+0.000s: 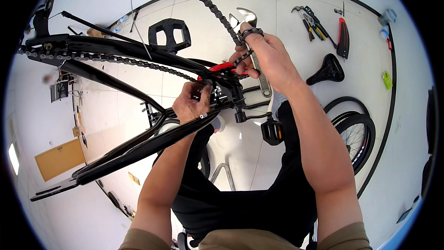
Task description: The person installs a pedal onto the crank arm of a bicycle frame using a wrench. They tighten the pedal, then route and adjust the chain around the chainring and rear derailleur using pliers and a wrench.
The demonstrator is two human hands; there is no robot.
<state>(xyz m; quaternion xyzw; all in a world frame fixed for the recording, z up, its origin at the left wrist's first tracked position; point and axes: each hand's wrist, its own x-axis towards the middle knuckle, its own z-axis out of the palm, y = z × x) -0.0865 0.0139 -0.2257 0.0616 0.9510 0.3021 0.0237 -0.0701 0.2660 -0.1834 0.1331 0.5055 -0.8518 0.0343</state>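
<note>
A black bicycle frame (108, 81) lies in front of me, with a chain (134, 63) running along one of its tubes. My left hand (192, 102) is at the frame's crank area, fingers bent and closed against the dark parts; what they pinch is hidden. In my right hand (273, 62) is an adjustable wrench (262, 76), its jaws pointing away from me. The chain also loops over the fingers of that hand. Between both hands shows a red part (223, 67). One black pedal (169, 35) is beyond the frame, another pedal (272, 129) nearer me.
On the tiled floor to the right lie pliers and other hand tools (309, 23), a folding saw with red trim (342, 37), a black saddle (326, 69) and bicycle wheels (358, 139). A brown board (60, 159) is at the left. My legs flank the work.
</note>
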